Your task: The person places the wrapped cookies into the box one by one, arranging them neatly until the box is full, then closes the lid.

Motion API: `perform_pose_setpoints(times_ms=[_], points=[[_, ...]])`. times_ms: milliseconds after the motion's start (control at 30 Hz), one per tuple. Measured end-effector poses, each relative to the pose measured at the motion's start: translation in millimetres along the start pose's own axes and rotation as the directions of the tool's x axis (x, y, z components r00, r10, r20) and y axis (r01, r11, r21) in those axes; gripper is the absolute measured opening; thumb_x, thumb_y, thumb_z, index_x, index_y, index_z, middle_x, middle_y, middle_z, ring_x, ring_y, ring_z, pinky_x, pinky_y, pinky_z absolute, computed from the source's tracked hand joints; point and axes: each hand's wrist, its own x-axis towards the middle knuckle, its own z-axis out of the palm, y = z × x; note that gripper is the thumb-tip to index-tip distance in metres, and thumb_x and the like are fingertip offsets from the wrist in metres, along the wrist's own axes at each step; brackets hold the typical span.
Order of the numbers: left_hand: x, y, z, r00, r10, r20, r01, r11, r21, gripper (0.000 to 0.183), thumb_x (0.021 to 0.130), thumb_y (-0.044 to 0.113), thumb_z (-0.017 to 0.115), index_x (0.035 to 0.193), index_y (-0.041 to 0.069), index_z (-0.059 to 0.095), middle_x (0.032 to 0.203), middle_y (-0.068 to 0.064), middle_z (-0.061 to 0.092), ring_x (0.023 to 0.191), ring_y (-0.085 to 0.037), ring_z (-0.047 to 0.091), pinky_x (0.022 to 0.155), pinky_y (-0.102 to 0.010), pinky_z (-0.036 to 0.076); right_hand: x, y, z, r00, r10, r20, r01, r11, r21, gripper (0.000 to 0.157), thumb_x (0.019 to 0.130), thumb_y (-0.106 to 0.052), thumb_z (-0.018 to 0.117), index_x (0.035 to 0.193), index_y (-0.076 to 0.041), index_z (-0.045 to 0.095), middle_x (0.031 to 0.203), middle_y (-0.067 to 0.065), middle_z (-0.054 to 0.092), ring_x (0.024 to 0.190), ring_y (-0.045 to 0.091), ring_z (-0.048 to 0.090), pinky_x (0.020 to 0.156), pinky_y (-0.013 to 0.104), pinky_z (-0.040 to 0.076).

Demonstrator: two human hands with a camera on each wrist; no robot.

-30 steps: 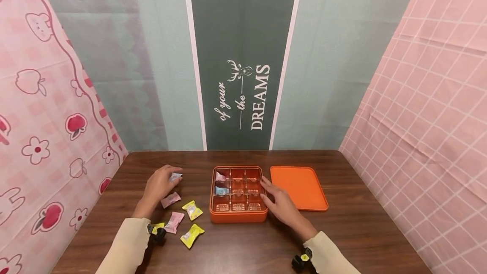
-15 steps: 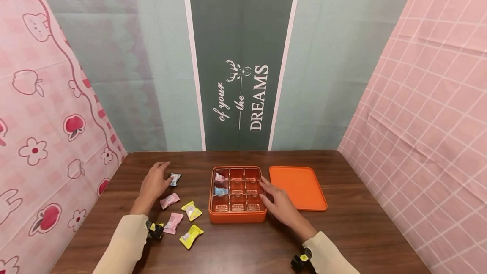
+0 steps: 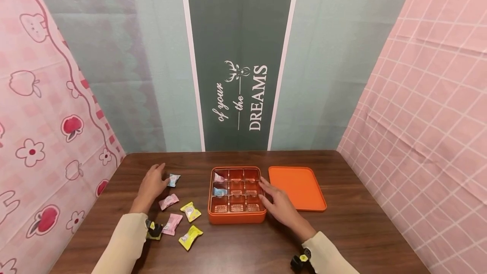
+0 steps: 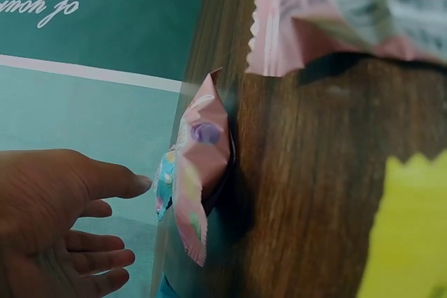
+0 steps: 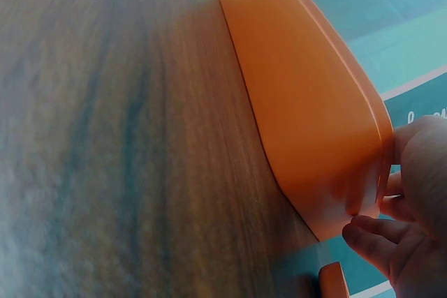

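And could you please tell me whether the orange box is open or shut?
Open: the orange box shows its compartments, and the orange lid lies beside it on the table.

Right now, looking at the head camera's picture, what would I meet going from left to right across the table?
Left hand → loose blue candy → two yellow candies in full view → orange box → orange lid. I left out the pink candies and the right hand, which overlap others in that order.
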Motion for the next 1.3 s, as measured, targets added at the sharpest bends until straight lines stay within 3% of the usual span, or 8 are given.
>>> perform_pose_setpoints(times_ms=[400,733,1067,1300], points=[[3.4,-0.5,3.4,0.999,-0.019,0.028,0.019,1.0,0.005,0.065,0.093,0.013,0.071,0.144,-0.015,0.043,0.145,-0.04,0.039,0.132,-0.056,0.041,0.105,-0.067,0.037,1,2,1.5,1.0,-0.017,-0.006,0.017,1.0,-0.001,0.05,0.1,-0.024,0.066,0.145,-0.005,0.055,0.156,0.007,0.045,0.137,0.03,0.05,0.108,0.052,0.041],[0.3,4.9,3.2,0.999,0.014,0.029,-0.013,1.0,-0.025,0.038,0.095,0.01,0.067,0.126,-0.011,0.063,0.128,-0.033,0.059,0.118,-0.051,0.056,0.095,-0.064,0.045,1,5,2.5,1.0,-0.027,-0.014,0.027,1.0,0.004,0.05,0.1,-0.024,0.067,0.145,-0.006,0.056,0.156,0.006,0.045,0.136,0.03,0.05,0.108,0.051,0.042],[0.2,5.5,9.4,0.998,-0.012,0.067,0.015,0.999,-0.039,0.037,0.097,0.014,0.067,0.126,-0.009,0.066,0.123,-0.03,0.065,0.108,-0.044,0.063,0.088,-0.06,0.05,0,3,1.4,1.0,-0.023,-0.009,0.023,1.0,0.014,0.05,0.099,-0.023,0.067,0.144,-0.004,0.056,0.155,0.007,0.045,0.137,0.03,0.049,0.108,0.052,0.041],[1.6,5.4,10.8,0.994,0.069,0.082,-0.067,0.997,-0.033,0.034,0.091,0.014,0.075,0.117,-0.007,0.071,0.105,-0.023,0.068,0.087,-0.031,0.062,0.077,-0.051,0.051,1,3,0.9,1.0,-0.017,-0.009,0.017,1.0,0.009,0.05,0.1,-0.025,0.067,0.145,-0.005,0.056,0.156,0.005,0.045,0.137,0.03,0.049,0.109,0.052,0.041]])
